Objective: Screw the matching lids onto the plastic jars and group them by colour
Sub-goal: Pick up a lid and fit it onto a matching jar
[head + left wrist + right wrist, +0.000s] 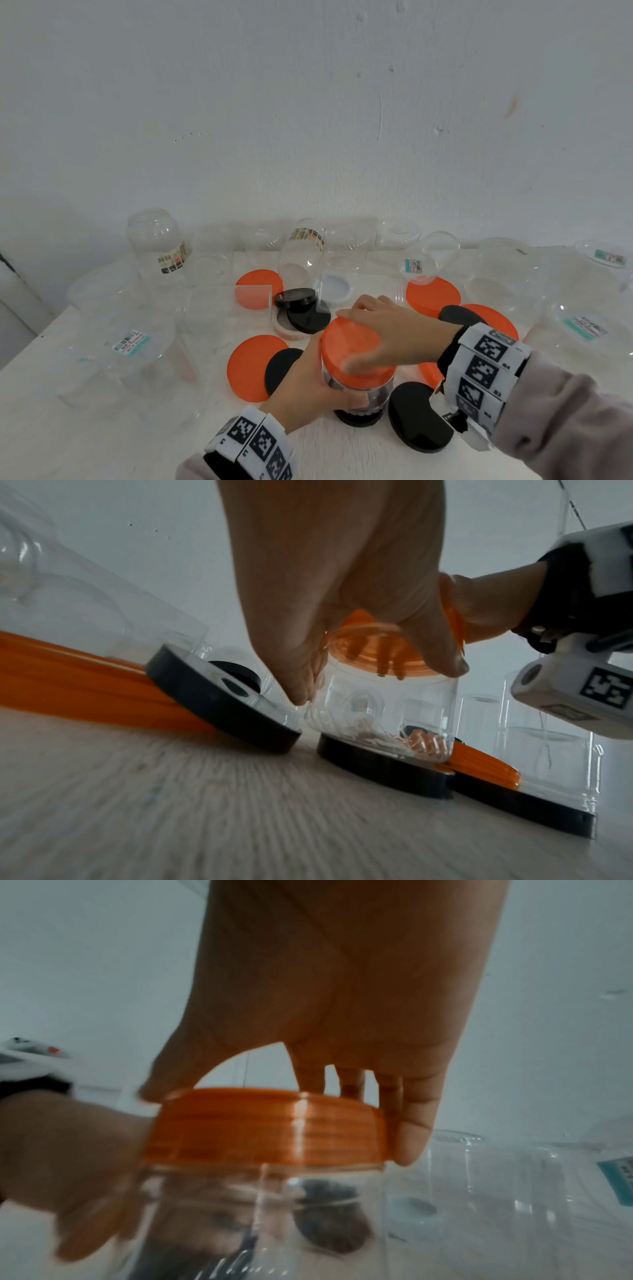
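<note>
My left hand (301, 383) grips the clear jar (359, 394) near the table's (85, 438) front edge, standing on a black lid (358, 418); my right hand (387, 329) clasps its orange lid (352, 349). Loose black lids (419, 416) and orange lids (248, 366) crowd both sides, with open jars (154, 246) behind. Bare tabletop lies front-left.

A plain indoor room, more like a makeshift sorting spot than a kitchen or shop: a scuffed white wall (308, 102) stands right behind a pale wood-grain table (85, 428). Clear jars (156, 240) with price stickers (414, 265) and loose orange lids (253, 366) crowd the tabletop
</note>
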`<control>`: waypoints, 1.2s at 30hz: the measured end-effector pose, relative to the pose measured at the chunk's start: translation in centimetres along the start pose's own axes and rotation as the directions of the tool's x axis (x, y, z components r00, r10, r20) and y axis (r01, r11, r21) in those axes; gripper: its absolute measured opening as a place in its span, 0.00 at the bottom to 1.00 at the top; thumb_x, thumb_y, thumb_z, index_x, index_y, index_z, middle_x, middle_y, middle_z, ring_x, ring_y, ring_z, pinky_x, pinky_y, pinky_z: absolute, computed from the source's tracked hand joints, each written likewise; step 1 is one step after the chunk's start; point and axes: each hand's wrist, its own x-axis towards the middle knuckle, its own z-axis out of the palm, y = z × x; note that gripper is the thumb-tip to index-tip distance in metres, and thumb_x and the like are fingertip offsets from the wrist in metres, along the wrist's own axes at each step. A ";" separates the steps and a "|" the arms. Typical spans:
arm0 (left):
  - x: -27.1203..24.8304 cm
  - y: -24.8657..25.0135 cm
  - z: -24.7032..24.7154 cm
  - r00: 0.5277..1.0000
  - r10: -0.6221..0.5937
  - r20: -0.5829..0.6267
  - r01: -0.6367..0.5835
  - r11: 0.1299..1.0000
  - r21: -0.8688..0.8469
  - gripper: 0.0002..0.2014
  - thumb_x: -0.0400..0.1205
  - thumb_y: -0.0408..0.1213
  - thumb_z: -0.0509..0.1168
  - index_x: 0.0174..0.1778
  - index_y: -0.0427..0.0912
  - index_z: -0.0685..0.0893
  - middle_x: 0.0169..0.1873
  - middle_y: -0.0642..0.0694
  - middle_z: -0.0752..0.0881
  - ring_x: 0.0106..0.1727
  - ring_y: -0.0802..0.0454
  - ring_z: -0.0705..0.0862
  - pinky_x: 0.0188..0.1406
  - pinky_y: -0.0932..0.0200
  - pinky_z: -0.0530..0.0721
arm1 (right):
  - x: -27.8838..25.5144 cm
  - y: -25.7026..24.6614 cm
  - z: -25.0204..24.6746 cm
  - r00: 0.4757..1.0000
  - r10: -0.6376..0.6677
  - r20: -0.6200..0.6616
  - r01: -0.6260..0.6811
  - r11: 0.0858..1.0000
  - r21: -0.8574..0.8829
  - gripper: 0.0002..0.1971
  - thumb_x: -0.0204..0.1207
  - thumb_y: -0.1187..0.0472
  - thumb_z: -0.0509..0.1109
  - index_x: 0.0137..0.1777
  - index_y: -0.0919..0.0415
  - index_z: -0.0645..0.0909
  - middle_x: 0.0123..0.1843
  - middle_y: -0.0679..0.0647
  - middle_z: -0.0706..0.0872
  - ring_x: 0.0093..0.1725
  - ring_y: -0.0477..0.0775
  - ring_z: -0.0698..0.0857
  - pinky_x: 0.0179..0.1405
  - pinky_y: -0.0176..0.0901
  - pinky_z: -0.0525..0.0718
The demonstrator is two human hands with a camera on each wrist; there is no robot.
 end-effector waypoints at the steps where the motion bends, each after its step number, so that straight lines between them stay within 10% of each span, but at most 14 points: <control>1: 0.0 -0.1 0.1 1.000 0.008 0.002 -0.008 1.000 -0.006 0.50 0.61 0.45 0.84 0.74 0.64 0.61 0.62 0.66 0.80 0.63 0.70 0.80 0.56 0.71 0.81 | 0.3 0.4 -0.4 1.000 0.015 -0.012 -0.014 0.997 0.076 0.42 0.71 0.27 0.63 0.82 0.44 0.59 0.73 0.45 0.67 0.70 0.49 0.65 0.69 0.48 0.69; 8: -0.2 -0.1 -0.5 0.999 0.000 -0.046 -0.002 1.000 -0.024 0.50 0.63 0.44 0.83 0.75 0.65 0.58 0.67 0.65 0.74 0.63 0.73 0.77 0.55 0.74 0.79 | 3.1 4.7 -1.5 0.953 0.178 -0.247 -0.170 0.984 0.052 0.41 0.76 0.39 0.68 0.83 0.53 0.55 0.77 0.53 0.65 0.74 0.57 0.64 0.73 0.52 0.68; 15: 0.0 0.1 -0.9 0.999 0.028 -0.018 -0.029 0.999 -0.038 0.50 0.65 0.43 0.82 0.72 0.68 0.54 0.70 0.69 0.67 0.69 0.70 0.72 0.66 0.69 0.75 | 5.0 7.3 -0.2 0.934 0.307 -0.182 -0.318 0.948 -0.035 0.48 0.72 0.43 0.74 0.84 0.56 0.50 0.81 0.53 0.61 0.80 0.58 0.60 0.76 0.57 0.65; 23: 0.4 -0.2 -1.0 0.999 0.039 -0.010 -0.039 0.998 -0.040 0.51 0.60 0.52 0.83 0.71 0.69 0.55 0.69 0.71 0.66 0.64 0.83 0.71 0.57 0.77 0.75 | 5.7 7.7 -0.1 0.935 0.305 -0.179 -0.326 0.940 -0.101 0.46 0.69 0.43 0.77 0.80 0.59 0.57 0.75 0.53 0.66 0.74 0.56 0.67 0.72 0.53 0.72; 31: 0.9 1.4 -0.8 0.994 -0.008 -0.113 0.006 1.000 -0.018 0.51 0.63 0.43 0.83 0.76 0.57 0.57 0.70 0.59 0.70 0.68 0.64 0.75 0.67 0.64 0.77 | 3.8 7.7 -0.9 0.916 0.259 -0.306 -0.278 0.960 -0.019 0.44 0.62 0.42 0.79 0.73 0.59 0.64 0.66 0.52 0.66 0.63 0.54 0.71 0.58 0.45 0.80; 36: 2.7 2.4 -1.1 0.991 -0.026 -0.133 0.032 0.998 0.045 0.54 0.59 0.49 0.84 0.75 0.58 0.55 0.66 0.62 0.71 0.61 0.71 0.74 0.46 0.76 0.76 | 2.1 8.2 -1.3 0.820 0.295 -0.491 -0.267 0.955 0.129 0.45 0.60 0.46 0.80 0.74 0.59 0.64 0.65 0.52 0.63 0.63 0.58 0.70 0.55 0.43 0.78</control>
